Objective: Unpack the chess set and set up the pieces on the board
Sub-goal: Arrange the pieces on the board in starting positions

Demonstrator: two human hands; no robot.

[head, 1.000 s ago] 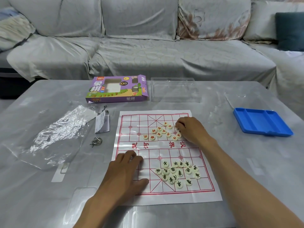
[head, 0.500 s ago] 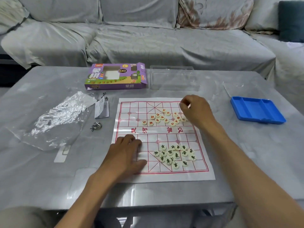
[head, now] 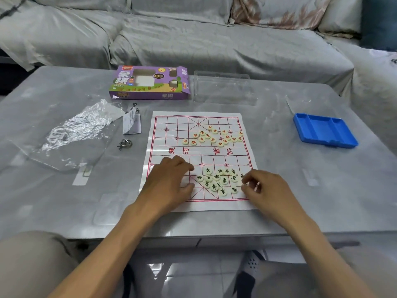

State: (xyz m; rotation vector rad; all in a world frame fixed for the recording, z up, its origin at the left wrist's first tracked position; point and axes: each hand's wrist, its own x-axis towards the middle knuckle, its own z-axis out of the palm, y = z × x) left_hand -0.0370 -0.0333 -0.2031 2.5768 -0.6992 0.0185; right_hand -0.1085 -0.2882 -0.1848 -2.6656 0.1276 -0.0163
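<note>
Grey sofa cushions fill the background, and in front of them a glossy grey counter [head: 279, 160] carries the whole game. At its centre lies the white paper board with its red grid [head: 199, 155]. Up at twelve o'clock on the board, the cream discs with red characters [head: 214, 136] sit in a loose huddle, off their points. Down at five o'clock, the cream discs with dark green characters [head: 217, 180] are heaped just as loosely.

The left hand [head: 169, 183] lies on the board's seven o'clock corner, fingers relaxed and spread, apparently pinning the paper. The right hand [head: 268, 190] is at the green heap's right edge, fingertips [head: 245, 181] drawn together as if pinching a disc; whether one is actually caught, I cannot tell.

By my reading, unpacking is done: the purple cardboard box [head: 150, 84] and clear plastic case [head: 223, 87] sit at the counter's twelve o'clock, a crinkled clear bag [head: 73, 134] at nine, a blue plastic tray [head: 324, 130] at two. Sorting is the step in hand. Next move: lift one green disc clear and seat it on a back-row intersection without nudging its neighbours or sliding the paper.
</note>
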